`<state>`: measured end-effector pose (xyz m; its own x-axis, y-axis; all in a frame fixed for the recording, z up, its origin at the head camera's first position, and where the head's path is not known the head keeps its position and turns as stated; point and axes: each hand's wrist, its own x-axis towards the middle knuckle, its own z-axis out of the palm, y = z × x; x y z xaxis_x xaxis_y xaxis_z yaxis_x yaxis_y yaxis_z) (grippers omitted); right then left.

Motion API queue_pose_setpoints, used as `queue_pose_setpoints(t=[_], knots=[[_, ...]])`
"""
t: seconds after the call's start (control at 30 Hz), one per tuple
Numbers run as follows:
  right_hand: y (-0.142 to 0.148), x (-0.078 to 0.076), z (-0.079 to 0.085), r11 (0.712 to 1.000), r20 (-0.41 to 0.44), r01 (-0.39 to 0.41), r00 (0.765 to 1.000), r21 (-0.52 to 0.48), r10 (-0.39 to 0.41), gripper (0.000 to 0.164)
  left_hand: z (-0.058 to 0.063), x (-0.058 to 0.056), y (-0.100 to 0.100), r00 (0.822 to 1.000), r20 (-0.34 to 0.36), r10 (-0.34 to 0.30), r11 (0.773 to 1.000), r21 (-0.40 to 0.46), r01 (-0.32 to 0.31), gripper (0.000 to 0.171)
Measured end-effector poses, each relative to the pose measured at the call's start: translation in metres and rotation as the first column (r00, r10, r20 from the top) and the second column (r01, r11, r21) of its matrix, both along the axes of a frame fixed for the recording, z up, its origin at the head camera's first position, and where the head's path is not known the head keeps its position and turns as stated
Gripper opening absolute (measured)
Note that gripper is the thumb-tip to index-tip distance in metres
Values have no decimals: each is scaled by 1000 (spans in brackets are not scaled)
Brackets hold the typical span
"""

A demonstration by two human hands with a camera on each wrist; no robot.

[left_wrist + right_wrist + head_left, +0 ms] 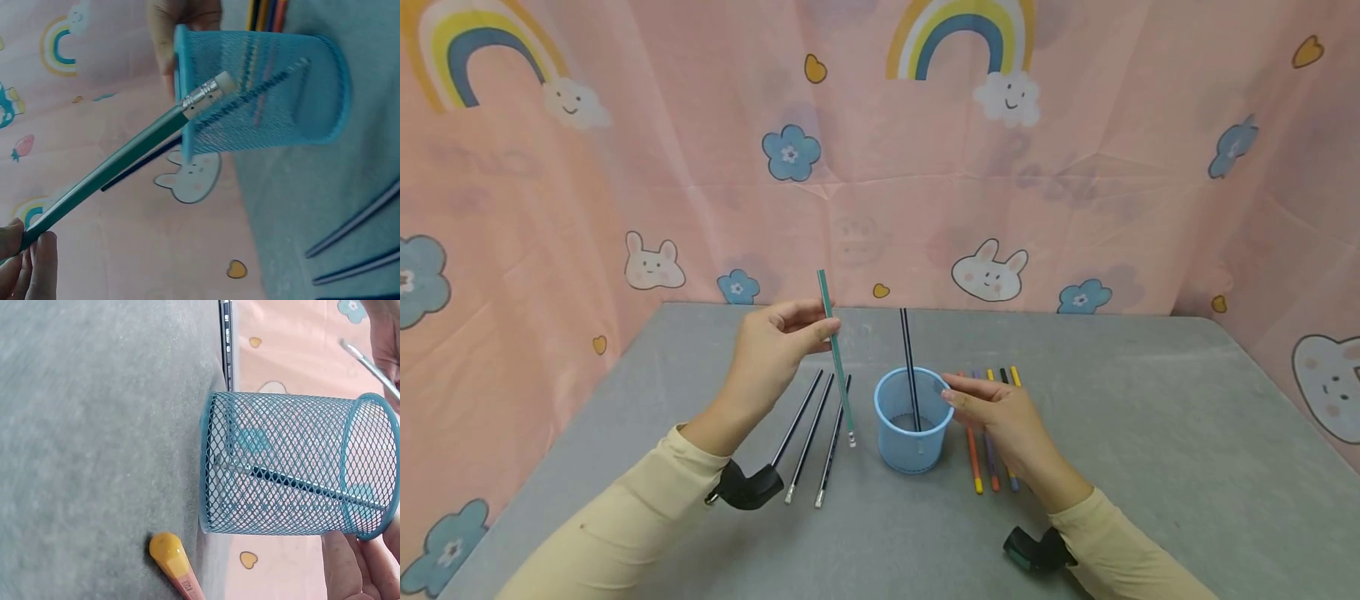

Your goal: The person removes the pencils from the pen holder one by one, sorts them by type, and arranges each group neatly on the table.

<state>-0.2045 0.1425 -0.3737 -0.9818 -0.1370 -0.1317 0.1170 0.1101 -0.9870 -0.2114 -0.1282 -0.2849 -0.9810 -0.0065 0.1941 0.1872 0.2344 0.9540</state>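
Observation:
My left hand (pixel 772 342) pinches a green pencil (pixel 837 354) between thumb and fingers, its white eraser end pointing down, left of a blue mesh pencil cup (pixel 912 450). In the left wrist view, the green pencil's silver ferrule and eraser (pixel 209 94) appear in front of the cup's rim. The cup stands upright on the table, with a dark pencil (pixel 294 482) leaning inside it. My right hand (pixel 1003 417) grips the cup's rim from the right, thumb and fingers at the edge.
Three dark pencils (pixel 808 442) lie side by side on the grey table (pixel 1150 433), left of the cup. Several coloured pencils (pixel 973 462) lie to its right, partly behind my right hand. A pink patterned curtain (pixel 865 208) hangs behind the table.

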Motion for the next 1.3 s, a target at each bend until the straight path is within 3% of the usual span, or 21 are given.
queue_pose_setpoints(t=[0.37,0.63,0.9,1.3], knots=[[1,1,0,1000,3,-8,1000,-4,8,47,-11,-6,-13,994,108,-25,990,-137,40,35],[0,1,0,1000,11,-1,1000,-1,1,47,-22,-14,-19,978,200,-62,959,-259,114,29],[-1,0,1,1000,11,7,1000,-2,-7,46,-29,-23,-27,974,223,-48,943,-310,118,28],[0,0,1,1000,4,0,1000,1,0,46,-39,-37,-44,957,288,-27,896,-418,152,32]])
